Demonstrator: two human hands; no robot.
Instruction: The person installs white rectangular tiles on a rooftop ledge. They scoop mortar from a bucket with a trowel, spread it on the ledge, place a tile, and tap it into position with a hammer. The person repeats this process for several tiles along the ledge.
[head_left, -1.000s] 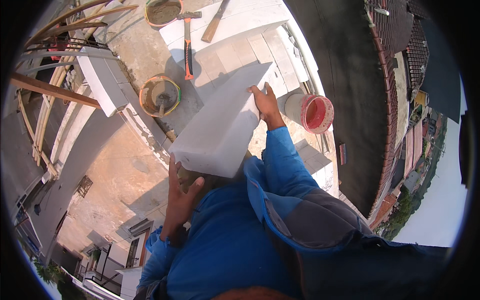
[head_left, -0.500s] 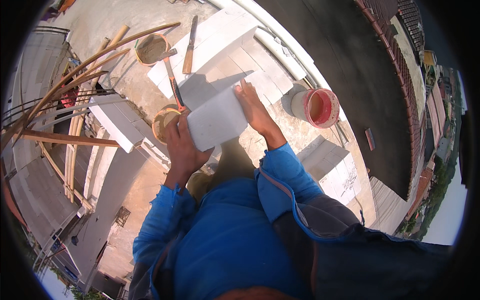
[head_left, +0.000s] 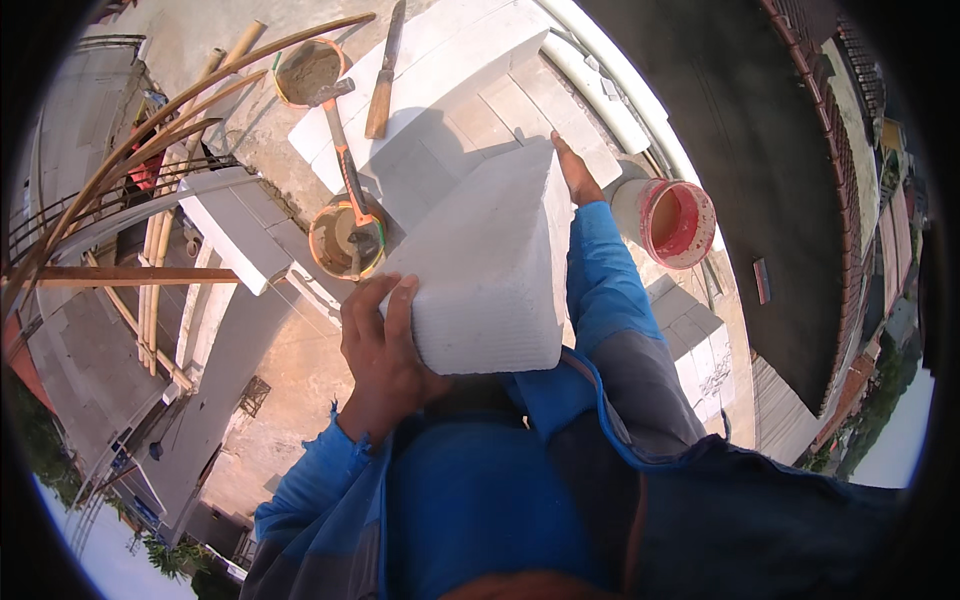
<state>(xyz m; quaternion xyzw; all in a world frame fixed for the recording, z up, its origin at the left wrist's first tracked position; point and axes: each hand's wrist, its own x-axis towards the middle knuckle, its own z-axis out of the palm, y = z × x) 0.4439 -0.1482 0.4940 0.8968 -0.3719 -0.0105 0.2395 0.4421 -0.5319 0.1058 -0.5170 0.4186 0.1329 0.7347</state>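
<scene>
The white block point(head_left: 485, 260) fills the room between the left hand point(head_left: 380, 335) and right hand point(head_left: 577, 168). A hammer point(head_left: 345, 160) and mortar bucket point(head_left: 312, 246) obstruct the way beyond the left hand; a red-rimmed bucket point(head_left: 632, 210) hems in the right forearm. A hand could pass between the hammer and the wooden-handled blade point(head_left: 379, 105).

Over the remote feed, I record an orange-handled hammer point(head_left: 345, 158), head beside an upper bucket point(head_left: 279, 85), handle end over a lower bucket point(head_left: 317, 252). I note a wood-handled blade point(head_left: 379, 106) nearby. Right side: a red-rimmed bucket point(head_left: 631, 212) containing brownish liquid. Left side: a brown beam point(head_left: 130, 275) crossing bamboo poles point(head_left: 156, 310).
</scene>
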